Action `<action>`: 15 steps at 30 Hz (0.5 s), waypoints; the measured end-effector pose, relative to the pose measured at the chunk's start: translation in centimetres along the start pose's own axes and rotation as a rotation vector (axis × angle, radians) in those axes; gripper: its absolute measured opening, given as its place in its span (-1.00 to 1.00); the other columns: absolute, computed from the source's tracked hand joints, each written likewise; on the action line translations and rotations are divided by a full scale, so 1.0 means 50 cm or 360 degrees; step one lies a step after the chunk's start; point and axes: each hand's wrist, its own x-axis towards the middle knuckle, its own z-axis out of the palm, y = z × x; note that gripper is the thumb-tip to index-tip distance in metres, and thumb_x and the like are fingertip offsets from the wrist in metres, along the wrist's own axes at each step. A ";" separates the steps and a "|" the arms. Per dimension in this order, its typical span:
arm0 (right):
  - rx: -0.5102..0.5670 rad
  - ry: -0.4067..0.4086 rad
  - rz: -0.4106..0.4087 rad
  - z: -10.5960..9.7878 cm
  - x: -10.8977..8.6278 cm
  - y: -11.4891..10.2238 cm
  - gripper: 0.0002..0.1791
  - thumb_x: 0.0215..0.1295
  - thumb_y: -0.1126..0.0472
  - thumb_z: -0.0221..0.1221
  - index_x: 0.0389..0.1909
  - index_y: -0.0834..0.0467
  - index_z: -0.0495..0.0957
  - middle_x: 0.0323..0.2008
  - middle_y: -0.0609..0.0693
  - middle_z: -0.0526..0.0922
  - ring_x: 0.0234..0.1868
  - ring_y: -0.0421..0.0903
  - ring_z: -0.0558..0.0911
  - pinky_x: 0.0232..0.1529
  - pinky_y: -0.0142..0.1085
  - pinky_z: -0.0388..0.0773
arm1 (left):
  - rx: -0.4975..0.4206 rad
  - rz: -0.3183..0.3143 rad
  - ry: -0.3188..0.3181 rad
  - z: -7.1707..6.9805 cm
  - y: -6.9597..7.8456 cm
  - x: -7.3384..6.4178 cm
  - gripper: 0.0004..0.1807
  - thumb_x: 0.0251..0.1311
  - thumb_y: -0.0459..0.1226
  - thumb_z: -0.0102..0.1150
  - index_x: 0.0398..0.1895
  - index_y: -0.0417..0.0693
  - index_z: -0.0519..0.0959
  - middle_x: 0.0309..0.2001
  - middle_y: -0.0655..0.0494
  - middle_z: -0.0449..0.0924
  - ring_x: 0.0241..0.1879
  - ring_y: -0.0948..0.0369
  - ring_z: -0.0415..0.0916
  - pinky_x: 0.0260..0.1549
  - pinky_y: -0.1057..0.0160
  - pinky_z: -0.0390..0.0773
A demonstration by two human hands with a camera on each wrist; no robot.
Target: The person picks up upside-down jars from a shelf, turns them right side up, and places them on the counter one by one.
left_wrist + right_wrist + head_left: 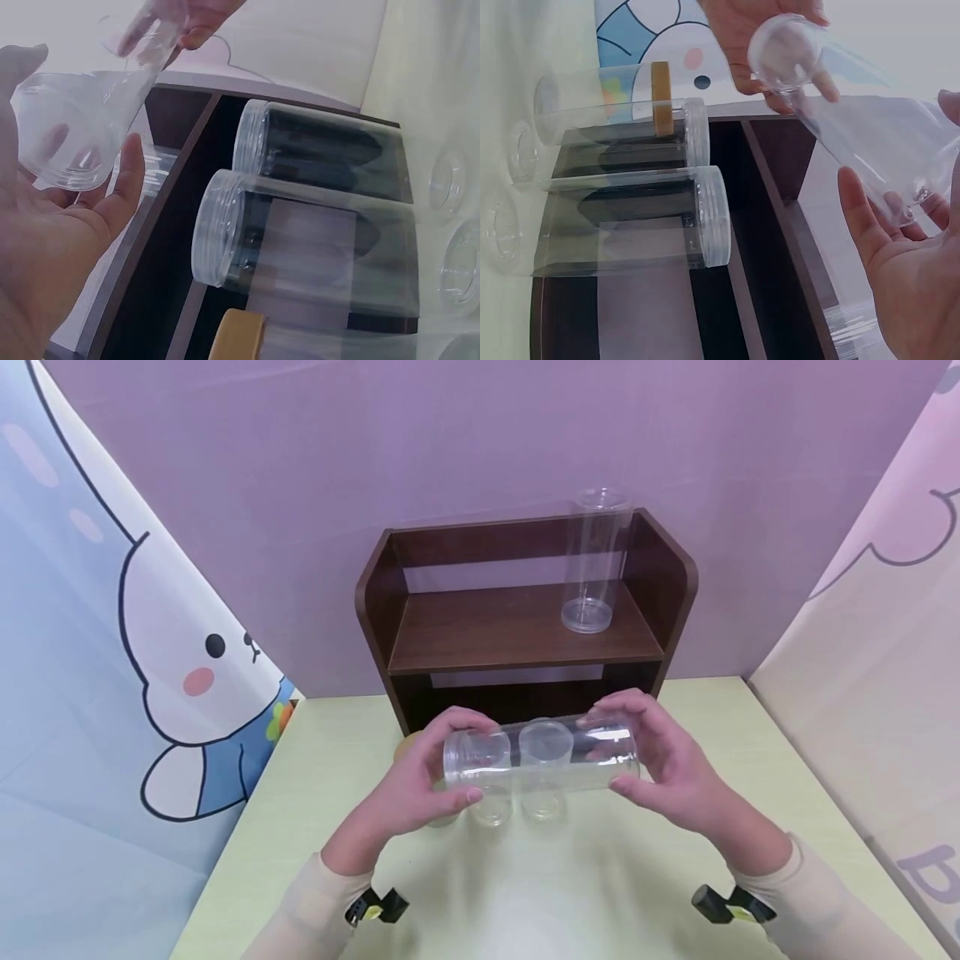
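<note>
A clear cylindrical jar (581, 752) is held sideways above the table between both hands. My left hand (405, 789) grips its left end, thumb in front and fingers behind. Around the right end curl the fingers and thumb of my right hand (671, 768). Below and behind it, two clear jars with clear lids (712, 217) stand on the table; a third jar, with a tan lid (238, 334), stands beside them. My left hand partly hides that third jar in the head view.
A dark brown two-tier shelf (517, 627) stands at the back of the pale table (525, 893). Another clear jar (588, 560) is upright on its upper tier, at the right. A purple cloth (480, 435) hangs behind, with printed cloths (217, 718) at the sides.
</note>
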 end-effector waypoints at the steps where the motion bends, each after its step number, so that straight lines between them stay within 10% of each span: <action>1: -0.0022 -0.0011 0.0003 0.001 -0.003 0.001 -0.20 0.13 0.67 0.37 0.39 0.63 0.26 0.27 0.36 0.51 0.27 0.10 0.66 0.19 -0.18 0.74 | -0.0010 0.0018 0.0010 -0.002 0.001 0.001 -0.29 0.19 -0.42 0.47 0.43 -0.06 0.47 0.36 -0.19 0.50 0.20 -0.25 0.57 0.04 -0.12 0.79; 15: -0.0178 -0.0097 0.0102 0.015 -0.037 0.014 -0.12 0.05 0.70 0.44 0.43 0.51 0.31 0.28 0.39 0.42 0.28 0.05 0.63 0.27 -0.24 0.68 | -0.0088 0.0096 0.0043 -0.014 0.007 0.002 -0.36 0.20 -0.48 0.42 0.38 -0.18 0.50 0.35 -0.14 0.50 0.20 -0.48 0.51 0.14 -0.23 0.75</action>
